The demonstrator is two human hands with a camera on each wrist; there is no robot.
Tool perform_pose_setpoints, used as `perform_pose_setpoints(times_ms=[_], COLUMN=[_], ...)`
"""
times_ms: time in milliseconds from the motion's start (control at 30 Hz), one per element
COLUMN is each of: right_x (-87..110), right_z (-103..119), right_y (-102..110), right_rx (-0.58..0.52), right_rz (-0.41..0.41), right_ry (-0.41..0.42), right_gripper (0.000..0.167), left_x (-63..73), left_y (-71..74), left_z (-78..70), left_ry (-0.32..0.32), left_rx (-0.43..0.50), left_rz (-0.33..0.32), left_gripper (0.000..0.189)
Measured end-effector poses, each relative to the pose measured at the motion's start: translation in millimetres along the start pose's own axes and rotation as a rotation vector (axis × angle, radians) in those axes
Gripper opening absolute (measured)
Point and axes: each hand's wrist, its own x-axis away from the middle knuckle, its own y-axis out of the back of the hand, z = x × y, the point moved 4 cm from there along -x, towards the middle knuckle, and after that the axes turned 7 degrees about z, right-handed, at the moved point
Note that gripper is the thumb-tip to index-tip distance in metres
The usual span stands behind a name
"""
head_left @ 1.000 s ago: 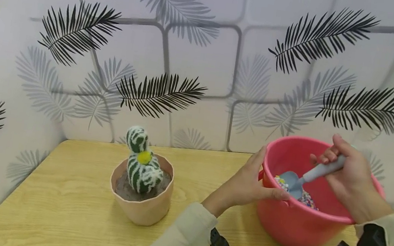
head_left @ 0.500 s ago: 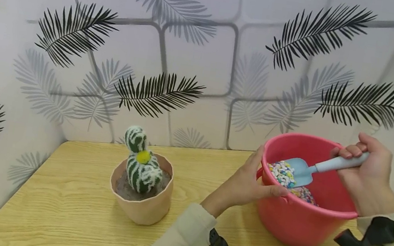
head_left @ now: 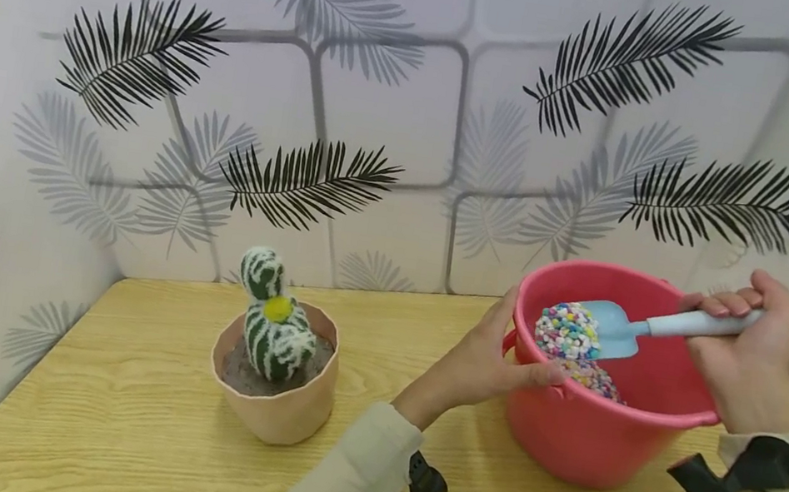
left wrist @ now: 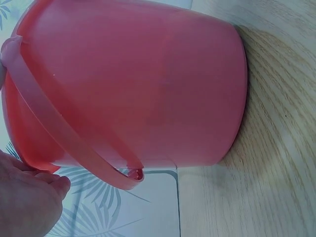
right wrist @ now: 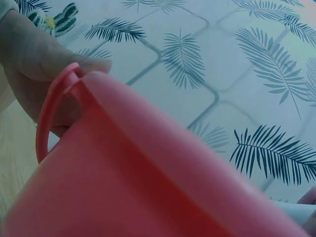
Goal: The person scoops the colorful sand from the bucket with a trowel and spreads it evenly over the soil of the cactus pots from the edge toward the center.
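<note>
In the head view, my right hand (head_left: 761,356) grips the handle of a light blue hand shovel (head_left: 694,324), held level over a red bucket (head_left: 597,447). Small multicoloured pebbles (head_left: 568,329) are heaped on its blade. More pebbles (head_left: 593,380) lie inside the bucket, against the near left wall. With its thumb across the rim and its fingers along the outer left side, my left hand (head_left: 468,366) holds the bucket. The left wrist view shows the bucket's hanging handle (left wrist: 64,131) and some left fingers at the rim. A shovel end (right wrist: 295,213) shows in the right wrist view.
Left of the bucket stands a peach pot (head_left: 280,415) with a green and white fuzzy cactus (head_left: 272,330) bearing a yellow flower. Everything rests on a light wooden table (head_left: 114,408). Behind it rises a wall (head_left: 413,114) with leaf patterns.
The right hand has lifted the shovel out of the pebbles and levelled it, its blade loaded, while moving slightly right. The left hand stays at the rim; the view shifts a little.
</note>
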Motion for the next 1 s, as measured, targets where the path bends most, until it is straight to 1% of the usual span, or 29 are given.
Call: perform_pose_setpoints(times_ms=[200,333,500,567,667,800,867,967,1000], right_x=[0.1,0.0,2.5,4.0,4.0,1.8,1.5,3.4,4.5], right_z=[1,-1,-2,-1,-2,-6,-8,-12,-13], right_y=[-6,-10,-7,-4,-3,-3,-4,-3,-3], right_rx=[-0.1,-0.127,-0.139,-0.157,-0.186,-0.204,-0.204,-0.191,-0.184], right_rz=[0.007,0.009,0.005,0.008,0.03,0.048,0.044,0.034,0.029], right_ry=[0.009,0.008,0.058,0.07,0.057,0.038,0.03,0.022,0.024], right_gripper=[0.041,0.039,0.034,0.033,0.034,0.035,0.035,0.034,0.034], left_x=[-0.1,1.0,-0.3,-1.0,-0.5,4.7,8.6,15.2,17.2], left_y=[4.5,8.2,9.1,8.4,9.4,15.5,19.6,24.8,26.0], left_z=[-3.7,-3.8,-3.4,-3.1,-2.5,-1.8,-2.0,-2.8,-3.2], left_ry=[-0.03,-0.011,-0.003,0.005,0.027,0.069,0.09,0.106,0.103], left_rx=[0.007,-0.005,-0.032,-0.065,-0.142,-0.255,-0.316,-0.407,-0.428], left_rz=[0.004,-0.016,-0.017,-0.011,-0.011,-0.021,-0.024,-0.02,-0.017], left_gripper=[0.091,0.09,0.089,0.09,0.091,0.092,0.09,0.083,0.079])
